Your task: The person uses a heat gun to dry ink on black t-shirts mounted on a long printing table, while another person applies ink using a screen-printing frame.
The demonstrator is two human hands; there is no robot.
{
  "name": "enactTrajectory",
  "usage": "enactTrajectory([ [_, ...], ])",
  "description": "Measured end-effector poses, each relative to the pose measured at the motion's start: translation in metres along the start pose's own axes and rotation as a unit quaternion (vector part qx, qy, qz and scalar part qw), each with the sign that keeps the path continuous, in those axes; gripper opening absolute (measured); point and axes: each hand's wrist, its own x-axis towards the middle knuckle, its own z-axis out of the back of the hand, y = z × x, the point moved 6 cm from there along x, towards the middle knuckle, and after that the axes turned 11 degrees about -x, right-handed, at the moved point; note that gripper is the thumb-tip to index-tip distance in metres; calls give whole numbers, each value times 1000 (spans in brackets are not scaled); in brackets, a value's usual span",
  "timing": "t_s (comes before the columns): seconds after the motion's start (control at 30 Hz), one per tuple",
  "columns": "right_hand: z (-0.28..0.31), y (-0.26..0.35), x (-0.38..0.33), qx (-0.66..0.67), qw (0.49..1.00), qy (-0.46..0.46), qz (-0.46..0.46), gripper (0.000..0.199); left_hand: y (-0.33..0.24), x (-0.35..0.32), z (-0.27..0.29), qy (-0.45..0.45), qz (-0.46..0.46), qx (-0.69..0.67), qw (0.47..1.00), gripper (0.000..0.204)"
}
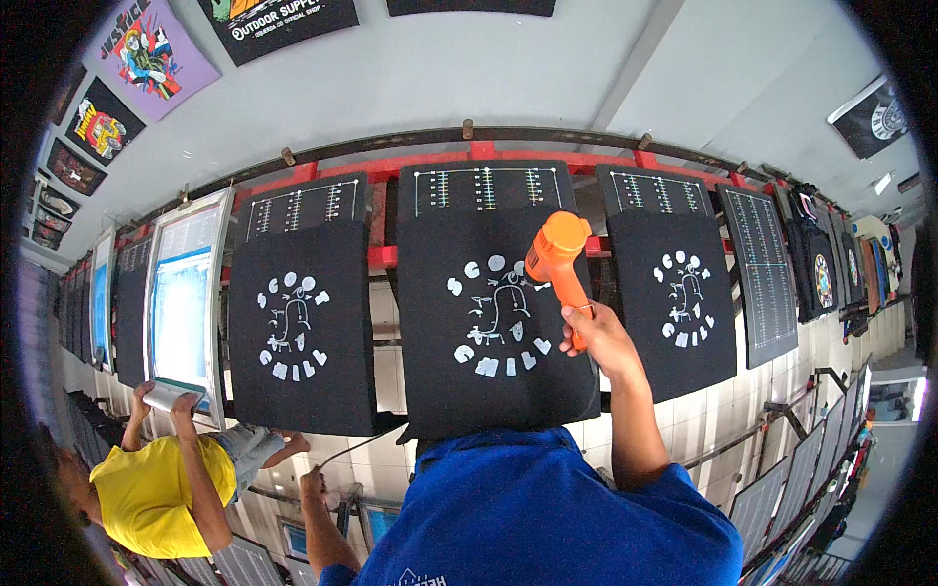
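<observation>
Blue shirt point(547, 518): closest to the camera, worn by the person doing the work, low in the picture

Right hand point(598, 337): closed tight around the handle of the orange heat gun point(559, 256), fingers wrapped all the way round

Orange heat gun: held up over the right side of the middle black cloth point(493, 322), near its top edge; I think the nose points at the white print point(498, 317) so the warm air lands on the ink

Middle black cloth: lies flat on its board, pulled smooth, likely so the picture stays neat

Left hand point(313, 482): low, off the bottom left corner of the middle cloth, curled around a thin dark cord point(357, 447) that runs up toward the cloth; it may be keeping the cord away from the wet print

Left black cloth point(301, 327): same white print, on the next board along the red rail point(469, 156)

Right black cloth point(679, 298): same print again, on the board just right of the heat gun

Other person point(156, 493): yellow shirt, near the left end of the rail, both hands on the bottom edge of a blue printing screen point(184, 308) that stands tilted up

Wall: shirts with bright pictures hang high up
</observation>
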Motion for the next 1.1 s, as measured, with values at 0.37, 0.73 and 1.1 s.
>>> enactTrajectory([
  [0.37,-20,3,9,-19,999,-27,-4,31,-21,23,78,-46,-22,-100,994,34],
  [0.73,-23,7,24,-6,998,-56,7,31,-93,-61,-28,98,-96,-251,958,76],
  [1.1,-30,11,24,-27,998,-53,16,30,-115,-46,-83,15,-124,-268,955,90],
])
